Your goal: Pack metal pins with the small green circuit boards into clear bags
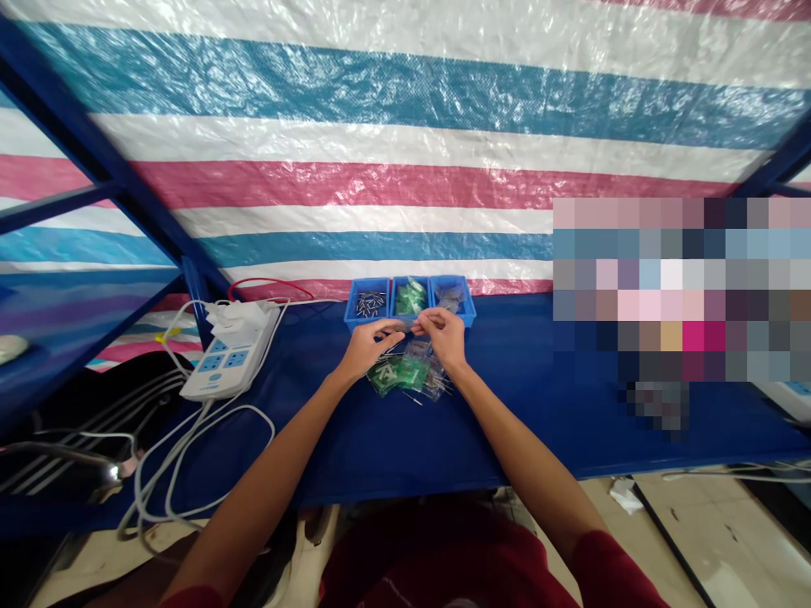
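Observation:
My left hand (pixel 370 348) and my right hand (pixel 443 336) meet just in front of a row of blue bins. The fingers of both are drawn together in a pinch, with only a small gap between the hands. Whatever lies in the fingertips is too small to make out. Right below them is a pile of small clear plastic bags (pixel 436 377) and green packets (pixel 399 373), with thin metal pieces among them. One thin metal piece (pixel 413 400) lies loose at the pile's near side.
The left bin (pixel 352 319) holds small dark and silvery pieces, the middle one green packets (pixel 410 295), the right one greyish clear bags (pixel 449 297). A white power strip (pixel 223 371) with cables lies on the blue table (pixel 405 464). A blurred-out area covers the right side.

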Available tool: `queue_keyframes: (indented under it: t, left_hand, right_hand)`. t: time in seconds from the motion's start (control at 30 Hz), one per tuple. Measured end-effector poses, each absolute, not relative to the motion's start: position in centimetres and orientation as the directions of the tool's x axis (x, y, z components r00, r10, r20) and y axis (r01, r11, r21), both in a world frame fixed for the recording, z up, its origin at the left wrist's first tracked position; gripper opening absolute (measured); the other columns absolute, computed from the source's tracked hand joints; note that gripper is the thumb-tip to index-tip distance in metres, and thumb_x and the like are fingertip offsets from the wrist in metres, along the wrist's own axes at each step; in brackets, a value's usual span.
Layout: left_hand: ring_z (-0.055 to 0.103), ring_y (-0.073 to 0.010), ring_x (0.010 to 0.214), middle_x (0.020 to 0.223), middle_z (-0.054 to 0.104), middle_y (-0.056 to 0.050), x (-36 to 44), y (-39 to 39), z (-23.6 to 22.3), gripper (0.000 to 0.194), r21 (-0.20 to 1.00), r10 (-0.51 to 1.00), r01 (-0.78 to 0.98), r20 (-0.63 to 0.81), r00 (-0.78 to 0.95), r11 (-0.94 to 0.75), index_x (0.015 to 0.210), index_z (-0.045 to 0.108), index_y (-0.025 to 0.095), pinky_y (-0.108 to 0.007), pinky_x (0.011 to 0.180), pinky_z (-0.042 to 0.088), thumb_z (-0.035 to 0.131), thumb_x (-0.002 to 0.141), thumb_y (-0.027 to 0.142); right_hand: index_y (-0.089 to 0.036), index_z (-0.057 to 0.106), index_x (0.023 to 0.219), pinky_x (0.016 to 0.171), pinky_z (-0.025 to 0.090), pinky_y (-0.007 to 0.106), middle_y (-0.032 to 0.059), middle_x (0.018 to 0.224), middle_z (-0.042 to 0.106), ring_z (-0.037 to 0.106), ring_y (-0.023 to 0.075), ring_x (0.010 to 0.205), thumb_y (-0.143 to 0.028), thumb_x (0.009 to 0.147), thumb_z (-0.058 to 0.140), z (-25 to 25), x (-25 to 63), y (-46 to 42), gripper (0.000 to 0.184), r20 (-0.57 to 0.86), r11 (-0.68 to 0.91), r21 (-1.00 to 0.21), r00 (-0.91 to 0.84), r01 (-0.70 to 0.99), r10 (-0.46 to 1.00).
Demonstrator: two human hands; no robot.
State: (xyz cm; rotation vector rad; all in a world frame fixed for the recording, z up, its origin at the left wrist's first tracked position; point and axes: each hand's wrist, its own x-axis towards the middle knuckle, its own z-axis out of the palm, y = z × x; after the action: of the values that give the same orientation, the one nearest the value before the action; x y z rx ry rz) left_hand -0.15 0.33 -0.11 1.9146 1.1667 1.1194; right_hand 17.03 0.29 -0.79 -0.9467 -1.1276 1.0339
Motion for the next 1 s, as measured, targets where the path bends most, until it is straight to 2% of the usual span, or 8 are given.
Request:
queue_keyframes:
  t: [0.13, 0.27, 0.33, 0.5, 0.7, 0.77, 0.9, 1.0]
  left_hand:
    - [0.068, -0.0207, 0.078, 0.085, 0.074, -0.006, -0.25, 0.45, -0.16, 0.028, 0.799, 0.899, 0.411, 0.397, 0.187, -0.438, 0.087, 0.072, 0.018, -0.032, 0.076, 0.054, 0.061, 0.082, 0.043]
    - [0.067, -0.0202, 0.079, 0.088, 0.073, -0.006, -0.45, 0.57, -0.08, 0.027, 0.787, 0.894, 0.426, 0.418, 0.165, -0.446, 0.091, 0.072, 0.018, -0.032, 0.078, 0.053, 0.061, 0.082, 0.042]
    - [0.067, -0.0196, 0.078, 0.085, 0.072, -0.005, -0.5, 0.63, -0.07, 0.03, 0.82, 0.904, 0.384, 0.409, 0.124, -0.424, 0.098, 0.07, 0.018, -0.031, 0.077, 0.053, 0.062, 0.081, 0.042]
    - [0.067, -0.0198, 0.083, 0.087, 0.071, -0.006, -0.47, 0.8, -0.1, 0.038, 0.877, 0.913, 0.255, 0.39, 0.119, -0.408, 0.107, 0.064, 0.017, -0.03, 0.078, 0.053, 0.067, 0.077, 0.04]
    - [0.066, -0.0176, 0.085, 0.1, 0.067, -0.007, -0.37, 0.63, -0.09, 0.025, 0.812, 0.865, 0.307, 0.494, 0.092, -0.496, 0.084, 0.063, 0.018, -0.029, 0.078, 0.053, 0.063, 0.08, 0.043]
    - [0.067, -0.0178, 0.083, 0.097, 0.068, -0.007, -0.44, 0.6, -0.08, 0.026, 0.814, 0.869, 0.319, 0.491, 0.068, -0.485, 0.084, 0.062, 0.018, -0.029, 0.077, 0.053, 0.064, 0.079, 0.043]
    - [0.069, -0.0191, 0.078, 0.08, 0.07, -0.003, -0.56, 0.59, -0.13, 0.033, 0.862, 0.903, 0.281, 0.427, 0.046, -0.422, 0.098, 0.058, 0.02, -0.031, 0.077, 0.054, 0.069, 0.076, 0.042]
    - [0.07, -0.0186, 0.072, 0.078, 0.07, -0.002, -0.38, 0.47, -0.15, 0.038, 0.897, 0.918, 0.201, 0.393, 0.049, -0.394, 0.103, 0.057, 0.019, -0.031, 0.073, 0.055, 0.07, 0.075, 0.041]
  right_hand:
    - [-0.019, 0.061, 0.083, 0.06, 0.056, 0.03, 0.0027, 0.071, 0.068, 0.065, 0.0176, 0.061, -0.047, 0.078, 0.061, -0.64, 17.09, 0.05, 0.028, 0.241, 0.243, -0.965, 0.033, -0.097, 0.97]
    - [-0.02, 0.064, 0.079, 0.061, 0.051, 0.027, 0.0022, 0.077, 0.067, 0.062, 0.016, 0.066, -0.041, 0.08, 0.06, -0.7, 17.22, 0.0, 0.022, 0.361, 0.366, -0.92, -0.056, 0.143, 0.931]
    - [-0.019, 0.063, 0.075, 0.062, 0.05, 0.027, 0.0012, 0.074, 0.065, 0.06, 0.0153, 0.064, -0.038, 0.079, 0.061, -0.89, 17.19, 0.11, 0.02, 0.389, 0.396, -0.898, -0.072, 0.194, 0.918]
    - [-0.02, 0.06, 0.079, 0.056, 0.048, 0.025, -0.0016, 0.063, 0.06, 0.058, 0.0146, 0.056, -0.041, 0.082, 0.058, -1.24, 17.0, 0.14, 0.021, 0.336, 0.344, -0.929, -0.079, 0.136, 0.939]
    - [-0.023, 0.056, 0.106, 0.056, 0.049, 0.025, -0.0027, 0.071, 0.061, 0.059, 0.0136, 0.054, -0.04, 0.086, 0.053, -0.71, 16.86, -0.54, 0.027, 0.409, 0.418, -0.899, -0.089, 0.13, 0.908]
    - [-0.023, 0.058, 0.107, 0.058, 0.05, 0.026, -0.0026, 0.069, 0.061, 0.059, 0.0139, 0.055, -0.04, 0.086, 0.053, -0.69, 16.83, -0.59, 0.027, 0.42, 0.43, -0.894, -0.093, 0.13, 0.903]
    - [-0.023, 0.063, 0.11, 0.062, 0.053, 0.028, -0.0011, 0.07, 0.065, 0.062, 0.0157, 0.057, -0.04, 0.085, 0.055, -1.06, 16.8, -0.33, 0.032, 0.368, 0.38, -0.911, -0.097, 0.159, 0.925]
    - [-0.022, 0.067, 0.099, 0.062, 0.053, 0.029, -0.0004, 0.067, 0.065, 0.063, 0.0168, 0.058, -0.041, 0.083, 0.057, -1.35, 16.74, -0.13, 0.027, 0.346, 0.352, -0.924, -0.071, 0.147, 0.936]
